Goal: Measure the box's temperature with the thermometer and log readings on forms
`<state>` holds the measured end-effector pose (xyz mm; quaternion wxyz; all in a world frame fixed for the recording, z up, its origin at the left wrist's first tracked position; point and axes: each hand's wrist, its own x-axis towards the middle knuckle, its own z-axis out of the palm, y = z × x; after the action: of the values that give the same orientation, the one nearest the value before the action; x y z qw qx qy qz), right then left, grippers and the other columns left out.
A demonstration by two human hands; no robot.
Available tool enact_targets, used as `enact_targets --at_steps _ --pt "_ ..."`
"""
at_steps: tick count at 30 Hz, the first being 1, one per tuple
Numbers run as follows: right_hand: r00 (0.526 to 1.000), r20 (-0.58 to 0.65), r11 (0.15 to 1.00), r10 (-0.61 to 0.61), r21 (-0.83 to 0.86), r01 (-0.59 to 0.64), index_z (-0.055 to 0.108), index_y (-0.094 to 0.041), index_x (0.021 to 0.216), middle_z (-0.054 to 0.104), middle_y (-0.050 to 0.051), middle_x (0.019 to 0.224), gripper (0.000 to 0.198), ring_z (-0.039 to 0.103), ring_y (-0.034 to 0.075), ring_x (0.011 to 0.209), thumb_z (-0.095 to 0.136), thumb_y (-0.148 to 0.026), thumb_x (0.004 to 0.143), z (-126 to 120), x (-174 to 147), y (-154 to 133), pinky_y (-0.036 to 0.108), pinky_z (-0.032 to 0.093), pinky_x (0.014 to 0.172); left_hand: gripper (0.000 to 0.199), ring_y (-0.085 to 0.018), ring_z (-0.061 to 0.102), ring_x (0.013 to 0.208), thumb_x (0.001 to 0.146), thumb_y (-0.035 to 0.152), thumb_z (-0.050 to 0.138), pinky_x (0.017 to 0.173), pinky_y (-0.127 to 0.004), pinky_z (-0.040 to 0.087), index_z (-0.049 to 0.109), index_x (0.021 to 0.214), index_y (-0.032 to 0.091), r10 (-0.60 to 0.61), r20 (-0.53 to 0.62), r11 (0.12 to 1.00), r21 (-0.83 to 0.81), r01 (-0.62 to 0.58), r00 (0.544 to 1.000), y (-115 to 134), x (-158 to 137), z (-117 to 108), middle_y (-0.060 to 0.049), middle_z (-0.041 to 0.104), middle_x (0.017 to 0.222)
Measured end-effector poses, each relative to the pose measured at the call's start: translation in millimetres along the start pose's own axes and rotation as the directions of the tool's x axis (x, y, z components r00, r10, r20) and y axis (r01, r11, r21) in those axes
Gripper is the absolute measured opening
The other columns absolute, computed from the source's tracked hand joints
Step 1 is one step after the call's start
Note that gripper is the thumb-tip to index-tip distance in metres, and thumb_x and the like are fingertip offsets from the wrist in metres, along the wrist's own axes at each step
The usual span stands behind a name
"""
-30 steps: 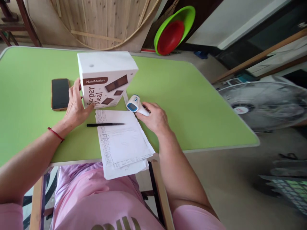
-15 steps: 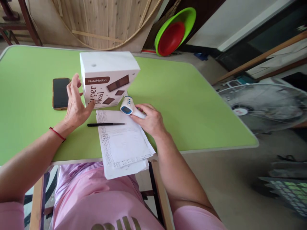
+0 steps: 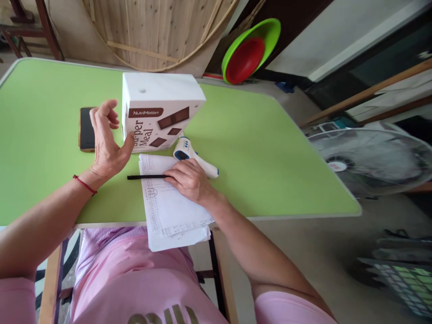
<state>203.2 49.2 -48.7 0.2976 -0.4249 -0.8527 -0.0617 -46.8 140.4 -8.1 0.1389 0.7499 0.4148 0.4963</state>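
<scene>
An upright white box printed "NutriMotion" stands on the table. My left hand is at its left edge, fingers apart and loosely bent, with the thumb against the printed front. Over the papers, my right hand pinches the right end of a black pen; the pen's tip is hidden by the fingers. A white and blue infrared thermometer lies just beyond that hand, close to the box's lower right corner. Partly behind my left hand lies a phone.
The green table carries these things, and the papers overhang its front edge. A fan stands past the right side. Green and red basins lean beyond the far edge, beside a round wooden board.
My right hand has let go of the thermometer, which now lies on the table, and has moved left and nearer to me onto the pen. My left hand stays by the box.
</scene>
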Motion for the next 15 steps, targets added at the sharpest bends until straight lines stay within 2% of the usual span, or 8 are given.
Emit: enact_targets --at_steps 2,4,7,8,9,11,13,15 --pt "0.996 -0.077 0.999 0.047 0.022 -0.045 0.072 -0.021 0.087 0.071 0.006 0.08 0.022 0.065 0.021 0.075 0.057 -0.032 0.1 -6 -1 1 0.04 0.049 0.072 0.058 -0.034 0.058 0.123 0.094 0.054 0.058 0.101 -0.057 0.054 0.031 0.141 0.032 -0.019 -0.023 1.0 -0.022 0.018 1.0 -1 0 2 -0.012 0.05 0.128" --pt "0.963 -0.178 0.977 0.201 0.101 -0.186 0.068 -0.022 0.088 0.069 0.006 0.079 0.02 0.064 0.021 0.071 0.058 -0.037 0.098 -16 0 1 0.039 0.05 0.069 0.044 -0.029 0.064 0.108 0.097 0.051 0.052 0.09 -0.051 0.058 0.037 0.134 0.031 -0.059 -0.04 0.998 -0.03 0.058 0.997 1 0 3 -0.009 0.055 0.116" --pt "0.821 -0.272 0.847 0.502 0.346 -0.403 0.062 -0.025 0.088 0.064 0.001 0.072 0.018 0.06 0.018 0.061 0.063 -0.042 0.09 -30 8 -6 0.036 0.051 0.063 0.021 -0.02 0.063 0.08 0.099 0.043 0.049 0.071 -0.038 0.057 0.051 0.114 0.029 -0.094 -0.049 0.996 0.003 0.094 0.994 8 1 1 -0.003 0.054 0.085" --pt "0.78 -0.247 0.782 0.574 0.447 -0.434 0.06 -0.025 0.086 0.062 -0.001 0.068 0.018 0.058 0.017 0.058 0.064 -0.042 0.087 -33 12 -9 0.035 0.051 0.06 0.014 -0.017 0.059 0.071 0.097 0.04 0.05 0.066 -0.034 0.053 0.053 0.103 0.027 -0.085 -0.042 0.996 0.016 0.086 0.995 12 0 -1 -0.001 0.049 0.076" --pt "0.76 -0.187 0.712 0.622 0.54 -0.45 0.059 -0.025 0.084 0.061 -0.002 0.065 0.017 0.057 0.016 0.056 0.065 -0.042 0.084 -33 18 -12 0.033 0.05 0.058 0.01 -0.015 0.054 0.065 0.095 0.036 0.052 0.062 -0.032 0.049 0.053 0.092 0.026 -0.069 -0.021 0.997 0.025 0.07 0.997 16 0 -3 0.001 0.045 0.069" --pt "0.76 -0.017 0.574 0.65 0.667 -0.476 0.057 -0.025 0.079 0.06 -0.004 0.061 0.017 0.057 0.014 0.052 0.066 -0.04 0.079 -29 28 -17 0.031 0.05 0.054 0.016 -0.013 0.044 0.058 0.091 0.03 0.052 0.057 -0.029 0.042 0.046 0.077 0.025 -0.018 0.053 1.0 0.024 0.017 0.998 24 0 -8 0.003 0.039 0.061" --pt "0.756 0.135 0.474 0.641 0.705 -0.528 0.057 -0.025 0.077 0.06 -0.004 0.058 0.017 0.058 0.014 0.052 0.066 -0.039 0.075 -19 35 -21 0.03 0.05 0.053 0.023 -0.011 0.036 0.055 0.087 0.025 0.051 0.055 -0.027 0.037 0.038 0.069 0.024 0.03 0.169 0.999 0.015 -0.033 0.985 29 2 -11 0.004 0.037 0.058" --pt "0.736 0.21 0.426 0.644 0.701 -0.572 0.057 -0.024 0.077 0.06 -0.004 0.058 0.019 0.057 0.014 0.052 0.066 -0.04 0.072 -6 37 -24 0.029 0.049 0.051 0.027 -0.01 0.031 0.053 0.083 0.02 0.051 0.053 -0.027 0.032 0.032 0.064 0.023 0.042 0.337 0.998 0.027 -0.054 0.94 32 6 -12 0.005 0.035 0.055"
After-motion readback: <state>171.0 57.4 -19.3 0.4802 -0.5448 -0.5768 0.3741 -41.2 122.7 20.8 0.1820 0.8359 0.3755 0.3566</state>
